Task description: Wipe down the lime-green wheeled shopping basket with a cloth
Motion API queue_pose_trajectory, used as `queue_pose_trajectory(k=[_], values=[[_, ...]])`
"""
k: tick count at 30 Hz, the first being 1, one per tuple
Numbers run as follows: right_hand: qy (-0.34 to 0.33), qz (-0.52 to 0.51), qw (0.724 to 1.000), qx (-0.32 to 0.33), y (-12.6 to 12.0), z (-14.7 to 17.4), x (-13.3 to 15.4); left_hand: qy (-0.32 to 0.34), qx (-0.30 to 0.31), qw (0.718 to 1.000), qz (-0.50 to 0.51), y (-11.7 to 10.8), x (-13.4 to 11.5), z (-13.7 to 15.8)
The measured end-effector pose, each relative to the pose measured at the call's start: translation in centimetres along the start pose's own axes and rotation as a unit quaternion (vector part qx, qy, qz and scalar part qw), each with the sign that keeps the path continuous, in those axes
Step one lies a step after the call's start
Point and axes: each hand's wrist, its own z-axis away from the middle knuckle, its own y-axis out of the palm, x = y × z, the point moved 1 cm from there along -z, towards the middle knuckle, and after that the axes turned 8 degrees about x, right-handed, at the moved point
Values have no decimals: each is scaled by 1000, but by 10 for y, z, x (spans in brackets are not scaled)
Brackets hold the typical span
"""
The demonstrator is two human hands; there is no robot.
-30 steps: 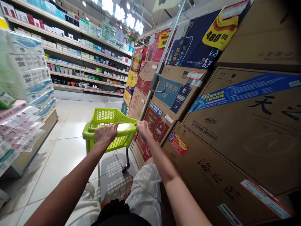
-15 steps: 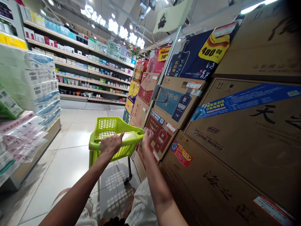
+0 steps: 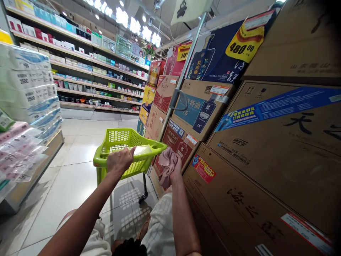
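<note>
My left hand (image 3: 120,161) is closed around the handle bar of a lime-green shopping cart (image 3: 126,137), which stands in front of me. A pale label panel (image 3: 142,150) sits on the bar just right of that hand. My right hand (image 3: 176,168) is off the bar, to the right of the cart. Its fingers are closed on a crumpled pinkish-mauve cloth (image 3: 167,167), which hangs below the cart's right corner. What the basket holds beyond its green mesh cannot be made out.
Stacked liquor cartons (image 3: 239,142) rise close on my right. A metal pole (image 3: 183,76) with a grey loop leans before them. Packs of tissue (image 3: 32,78) are piled on a low platform at left. Shelves of cosmetics (image 3: 80,65) line the back, beyond a tiled floor (image 3: 77,142).
My right hand has come off the cart's handle area and moved down and right, with the cloth now plainly showing in it. The left hand stays on the bar. The view has shifted slightly.
</note>
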Motion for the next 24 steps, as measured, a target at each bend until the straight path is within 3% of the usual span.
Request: queue_pose_trajectory(k=[4, 8, 12, 14, 18, 20, 24], values=[[61, -144, 987, -26, 7, -5, 1, 5, 4, 1000, -8, -3, -3, 3], [62, -196, 976, -72, 21, -22, -4, 7, 3, 1000, -13, -5, -7, 6], [15, -23, 992, -125, 34, -28, -6, 18, 2, 1000, -16, -4, -10, 9], [-26, 77, 984, -157, 46, -17, -6, 18, 2, 1000, -16, -3, -11, 9], [-125, 206, 966, -97, 69, 13, -4, 18, 2, 1000, -15, -2, -10, 10], [-156, 265, 950, -61, 68, 11, 1, 21, 0, 1000, -18, -2, -9, 10], [-115, 304, 943, -77, 44, -30, 17, 27, -5, 999, -22, -1, -10, 10]])
